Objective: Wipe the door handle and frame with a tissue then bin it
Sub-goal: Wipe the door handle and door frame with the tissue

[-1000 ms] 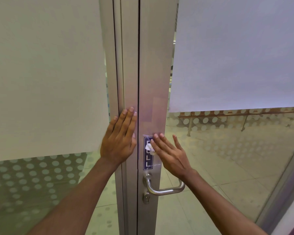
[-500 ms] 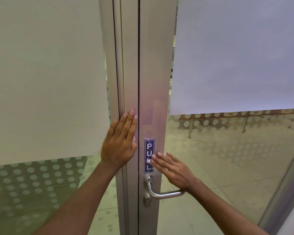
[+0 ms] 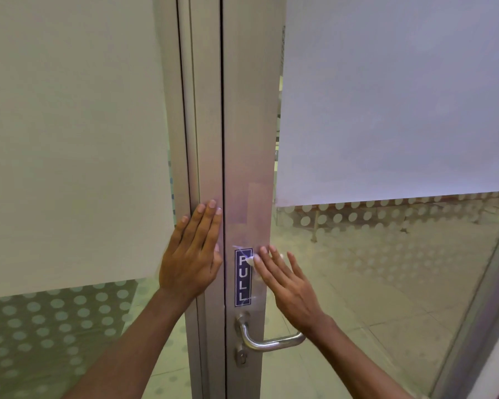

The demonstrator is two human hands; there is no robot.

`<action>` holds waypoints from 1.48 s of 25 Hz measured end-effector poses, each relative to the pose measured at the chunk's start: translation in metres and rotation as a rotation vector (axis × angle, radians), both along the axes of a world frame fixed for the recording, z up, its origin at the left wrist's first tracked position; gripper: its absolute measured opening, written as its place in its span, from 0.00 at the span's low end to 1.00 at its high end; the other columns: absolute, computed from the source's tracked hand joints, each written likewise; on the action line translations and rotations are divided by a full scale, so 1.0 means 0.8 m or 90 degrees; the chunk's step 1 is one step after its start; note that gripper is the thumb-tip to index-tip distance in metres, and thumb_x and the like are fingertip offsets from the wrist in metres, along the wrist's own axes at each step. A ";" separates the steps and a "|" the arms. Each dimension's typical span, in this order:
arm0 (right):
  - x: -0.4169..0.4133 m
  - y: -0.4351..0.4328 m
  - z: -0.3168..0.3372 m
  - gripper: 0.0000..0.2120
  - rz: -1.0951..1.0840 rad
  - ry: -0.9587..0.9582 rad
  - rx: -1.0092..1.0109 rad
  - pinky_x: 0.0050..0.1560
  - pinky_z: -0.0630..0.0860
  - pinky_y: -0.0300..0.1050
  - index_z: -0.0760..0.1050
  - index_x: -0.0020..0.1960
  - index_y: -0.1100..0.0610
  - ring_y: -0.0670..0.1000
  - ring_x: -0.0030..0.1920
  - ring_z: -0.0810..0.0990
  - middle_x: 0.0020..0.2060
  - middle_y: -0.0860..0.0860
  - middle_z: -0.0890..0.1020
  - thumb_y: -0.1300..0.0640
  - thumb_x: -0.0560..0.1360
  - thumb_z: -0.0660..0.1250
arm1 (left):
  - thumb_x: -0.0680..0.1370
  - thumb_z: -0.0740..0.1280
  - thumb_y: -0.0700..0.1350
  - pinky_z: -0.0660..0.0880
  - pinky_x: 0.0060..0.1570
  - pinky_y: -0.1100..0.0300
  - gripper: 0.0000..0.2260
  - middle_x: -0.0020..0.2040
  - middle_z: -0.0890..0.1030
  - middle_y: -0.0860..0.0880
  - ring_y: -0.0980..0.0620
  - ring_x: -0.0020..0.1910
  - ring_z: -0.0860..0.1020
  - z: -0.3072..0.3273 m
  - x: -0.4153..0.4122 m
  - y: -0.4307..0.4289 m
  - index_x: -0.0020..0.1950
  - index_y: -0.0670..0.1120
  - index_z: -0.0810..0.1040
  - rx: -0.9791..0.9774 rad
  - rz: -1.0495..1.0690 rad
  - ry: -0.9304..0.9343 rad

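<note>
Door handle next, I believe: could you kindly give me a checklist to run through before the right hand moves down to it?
1. Tissue under fingertips of the right hand: ok, a white bit shows, pressed on the door frame.
2. Left hand flat on the neighbouring post: ok.
3. Door handle free, below the right hand: ok.
4. Frame wiped clean: cannot tell.
5. Bin in view: not ok, none visible.

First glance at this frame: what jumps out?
Two hands flat on the metal door frame, centre: the left hand on the left post, the right hand pressing a small white tissue at the top of the blue PULL sign. Below it, a steel door handle juts right, untouched.
</note>
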State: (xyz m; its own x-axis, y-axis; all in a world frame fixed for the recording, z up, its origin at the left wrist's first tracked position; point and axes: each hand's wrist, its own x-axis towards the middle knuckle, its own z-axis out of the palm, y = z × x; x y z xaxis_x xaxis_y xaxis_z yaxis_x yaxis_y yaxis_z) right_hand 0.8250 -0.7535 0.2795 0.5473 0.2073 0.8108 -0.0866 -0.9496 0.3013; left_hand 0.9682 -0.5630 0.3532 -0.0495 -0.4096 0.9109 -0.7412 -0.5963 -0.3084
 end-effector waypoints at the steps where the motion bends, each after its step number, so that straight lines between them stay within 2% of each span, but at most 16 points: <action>1: 0.000 0.008 0.003 0.25 0.009 -0.012 0.027 0.78 0.52 0.54 0.60 0.76 0.56 0.55 0.77 0.59 0.76 0.55 0.62 0.69 0.81 0.49 | 0.81 0.51 0.47 0.47 0.79 0.51 0.28 0.81 0.48 0.44 0.47 0.80 0.50 0.001 -0.001 0.000 0.80 0.41 0.49 0.000 0.001 0.000; 3: 0.004 0.025 0.014 0.18 0.055 -0.057 0.073 0.72 0.63 0.50 0.71 0.70 0.54 0.54 0.72 0.68 0.71 0.55 0.72 0.62 0.82 0.57 | 0.81 0.49 0.47 0.46 0.79 0.51 0.28 0.81 0.48 0.44 0.47 0.80 0.50 0.002 -0.002 0.000 0.81 0.41 0.49 0.002 0.003 0.001; 4: 0.005 0.030 0.014 0.15 0.047 -0.096 0.107 0.65 0.70 0.46 0.76 0.66 0.53 0.50 0.66 0.73 0.66 0.50 0.77 0.59 0.80 0.63 | 0.82 0.49 0.47 0.46 0.79 0.51 0.28 0.81 0.48 0.44 0.47 0.80 0.50 0.002 -0.002 0.001 0.81 0.41 0.49 0.003 0.001 0.001; 6: 0.006 0.042 0.012 0.09 0.038 -0.107 0.267 0.52 0.77 0.39 0.81 0.57 0.49 0.39 0.53 0.75 0.54 0.37 0.78 0.51 0.77 0.68 | 0.82 0.48 0.47 0.46 0.79 0.52 0.27 0.81 0.47 0.44 0.47 0.80 0.50 0.001 -0.001 0.001 0.81 0.41 0.49 0.004 0.003 0.003; 7: 0.004 0.045 0.010 0.10 0.049 -0.106 0.318 0.53 0.78 0.38 0.81 0.57 0.50 0.36 0.52 0.75 0.51 0.37 0.79 0.50 0.77 0.68 | 0.82 0.47 0.47 0.46 0.79 0.52 0.27 0.81 0.48 0.44 0.47 0.80 0.50 0.001 0.000 0.001 0.81 0.41 0.49 0.004 0.007 0.005; 10: -0.001 0.054 -0.009 0.19 0.079 -0.108 0.355 0.61 0.74 0.32 0.77 0.65 0.60 0.40 0.59 0.73 0.55 0.49 0.79 0.61 0.75 0.70 | 0.82 0.47 0.47 0.46 0.79 0.52 0.27 0.81 0.49 0.44 0.47 0.80 0.50 0.000 0.000 -0.001 0.81 0.41 0.50 0.003 0.004 0.000; 12: -0.004 0.059 -0.034 0.24 0.054 -0.105 0.362 0.58 0.77 0.36 0.77 0.65 0.62 0.45 0.57 0.77 0.54 0.54 0.80 0.68 0.69 0.74 | 0.82 0.47 0.47 0.47 0.79 0.51 0.27 0.81 0.50 0.44 0.47 0.80 0.51 0.000 0.001 0.000 0.81 0.41 0.49 0.003 0.009 0.001; 14: -0.008 0.069 -0.060 0.27 0.050 -0.112 0.406 0.57 0.77 0.36 0.78 0.63 0.62 0.45 0.54 0.78 0.51 0.54 0.82 0.72 0.65 0.76 | 0.82 0.47 0.47 0.47 0.79 0.51 0.27 0.81 0.50 0.44 0.47 0.80 0.51 -0.001 0.000 0.000 0.81 0.41 0.49 0.002 0.006 0.000; 19: -0.006 0.076 -0.045 0.17 0.085 -0.148 0.474 0.46 0.82 0.42 0.82 0.55 0.59 0.48 0.48 0.83 0.48 0.52 0.85 0.68 0.67 0.76 | 0.82 0.47 0.48 0.47 0.79 0.51 0.27 0.81 0.51 0.43 0.47 0.80 0.50 0.000 -0.001 0.000 0.80 0.41 0.50 -0.002 0.004 0.002; 24: 0.004 0.080 -0.028 0.10 0.083 -0.198 0.499 0.45 0.82 0.40 0.83 0.53 0.59 0.50 0.47 0.82 0.47 0.53 0.82 0.60 0.72 0.70 | 0.82 0.47 0.48 0.46 0.79 0.51 0.27 0.81 0.49 0.44 0.46 0.80 0.51 -0.001 -0.001 0.000 0.81 0.41 0.49 0.002 0.005 0.003; 26: -0.002 0.079 -0.044 0.10 0.077 -0.165 0.449 0.45 0.83 0.42 0.83 0.53 0.60 0.49 0.48 0.81 0.47 0.54 0.83 0.63 0.71 0.72 | 0.82 0.47 0.48 0.46 0.79 0.51 0.27 0.81 0.50 0.44 0.46 0.80 0.51 -0.001 -0.001 0.000 0.81 0.41 0.49 0.003 0.007 0.004; 28: -0.006 0.077 -0.055 0.11 0.067 -0.144 0.470 0.46 0.84 0.46 0.82 0.53 0.57 0.46 0.50 0.80 0.48 0.52 0.83 0.62 0.71 0.74 | 0.82 0.46 0.48 0.47 0.79 0.51 0.27 0.81 0.51 0.44 0.46 0.80 0.51 -0.001 -0.001 0.000 0.81 0.41 0.49 0.002 0.004 0.009; 30: -0.003 0.073 -0.046 0.12 0.060 -0.132 0.544 0.55 0.80 0.44 0.80 0.56 0.47 0.41 0.55 0.78 0.54 0.47 0.80 0.54 0.73 0.73 | 0.82 0.47 0.48 0.47 0.79 0.51 0.27 0.81 0.52 0.43 0.46 0.80 0.52 -0.002 -0.001 0.000 0.81 0.41 0.49 0.004 0.001 0.012; 31: -0.001 0.072 -0.032 0.13 0.076 -0.133 0.540 0.61 0.76 0.39 0.79 0.58 0.47 0.40 0.58 0.76 0.58 0.47 0.80 0.54 0.74 0.73 | 0.82 0.47 0.48 0.48 0.79 0.51 0.27 0.81 0.52 0.43 0.46 0.80 0.52 -0.002 -0.001 0.000 0.80 0.41 0.49 0.004 0.002 0.011; 34: 0.011 0.070 0.017 0.16 0.112 -0.173 0.342 0.65 0.70 0.32 0.81 0.58 0.62 0.47 0.62 0.74 0.58 0.57 0.81 0.64 0.70 0.74 | 0.82 0.47 0.48 0.47 0.79 0.51 0.27 0.81 0.50 0.43 0.46 0.80 0.53 0.000 0.000 0.000 0.81 0.41 0.49 0.006 0.003 0.012; 37: 0.028 0.064 0.057 0.15 0.130 -0.275 0.326 0.64 0.72 0.36 0.82 0.57 0.63 0.51 0.60 0.76 0.56 0.58 0.82 0.65 0.71 0.74 | 0.82 0.47 0.48 0.46 0.79 0.51 0.27 0.81 0.49 0.44 0.46 0.80 0.52 -0.001 0.000 0.000 0.81 0.41 0.49 0.004 0.006 0.007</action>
